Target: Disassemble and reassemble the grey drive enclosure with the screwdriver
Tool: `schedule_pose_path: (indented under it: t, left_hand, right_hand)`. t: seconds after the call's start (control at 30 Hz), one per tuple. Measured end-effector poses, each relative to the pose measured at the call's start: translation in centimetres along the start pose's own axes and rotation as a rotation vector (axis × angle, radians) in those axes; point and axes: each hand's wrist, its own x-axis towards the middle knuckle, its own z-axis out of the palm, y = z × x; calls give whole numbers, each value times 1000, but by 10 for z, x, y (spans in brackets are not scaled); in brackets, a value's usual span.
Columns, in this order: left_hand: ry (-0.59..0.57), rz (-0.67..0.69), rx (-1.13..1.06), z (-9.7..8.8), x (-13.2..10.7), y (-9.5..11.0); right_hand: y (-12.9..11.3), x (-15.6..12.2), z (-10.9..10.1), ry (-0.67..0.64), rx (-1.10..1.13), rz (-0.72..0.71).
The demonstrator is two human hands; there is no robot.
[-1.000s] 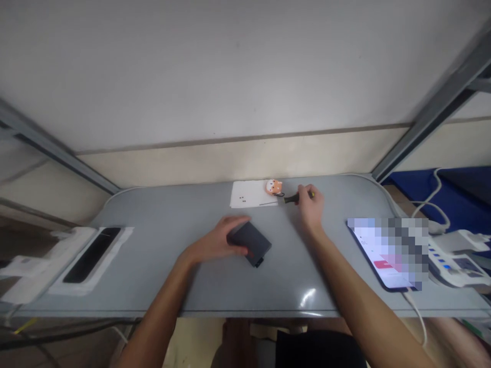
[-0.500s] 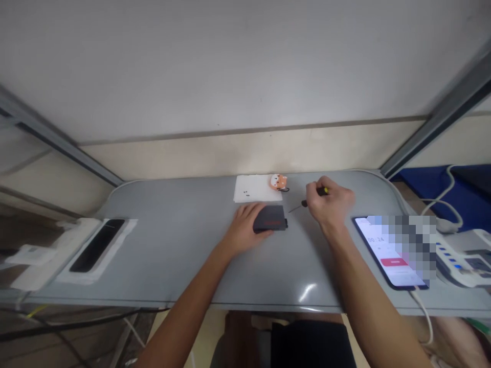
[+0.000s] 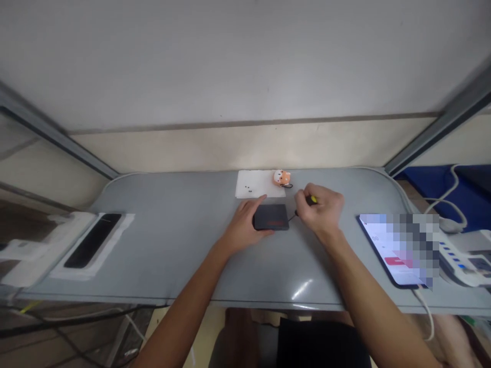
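Note:
My left hand [image 3: 245, 225] grips the left end of a flat black rectangular box [image 3: 271, 217] with faint red lettering, which lies on the grey table. Thumb and fingers are at its near and far edges. To the right, my right hand [image 3: 321, 207] is closed around a screwdriver [image 3: 311, 200] with a black and yellow handle. Its thin shaft points left, and the tip is at the right end of the box; whether it touches is too small to tell. Beyond the box lies white paper [image 3: 264, 190] with several tiny dark bits [image 3: 248, 189], which look like screws.
An orange and white animal-shaped case [image 3: 282, 178] with a black loop sits on the paper's right side. A lit phone [image 3: 395, 255] on a cable lies at right beside a white power strip [image 3: 460, 260]. At left, a dark phone [image 3: 93, 240] rests on white paper.
My right hand has moved left, bringing the screwdriver's tip up to the box's right end. My left index finger has lifted off the box's far edge somewhat. The view has shifted slightly.

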Motion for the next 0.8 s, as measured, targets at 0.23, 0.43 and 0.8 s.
schedule_pose_path:
  t: [0.23,0.43,0.8]
  left_hand:
    - [-7,37,-27,-1,-2,-4]
    - [108,-12,-153,-8,-9,-16]
    - [236,-16,-22,1,-5,-20]
  right_hand:
    - [-1,2,-7,246,153,170]
    - [-31,-25,14,-47,162,-143]
    - [-17,-14,11,-60,39,-143]
